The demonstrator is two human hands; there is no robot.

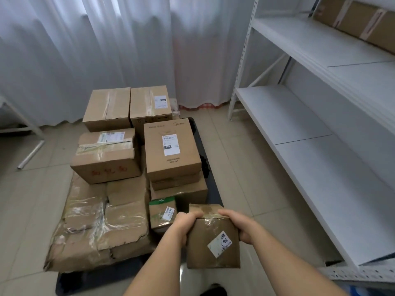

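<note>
So you've got the small cardboard box (211, 238) up off the floor in both hands, low and centre in the view, just in front of the stack and right beside the little green-printed parcel (162, 212). Your left hand (186, 223) is wrapped round its upper left corner and your right hand (239, 225) round the upper right, fingers curled over the taped top edge on both sides, so it's a proper two-handed grasp. The broad face is turned toward you, with the white label (221, 243) reading 56-2 sitting crooked near the lower right. The taped top points up and away toward the pile. The facing side looks close to square, so honestly I can't call the long axis from here; the bottom edge hangs a touch lower on the right. The rest of the cartons sit on a dark platform (204, 146), with a tall one bearing a shipping label (171, 146) on the right of the stack. White shelving (299, 116) runs along your right, with another carton (359, 20) up on a higher shelf.
</note>
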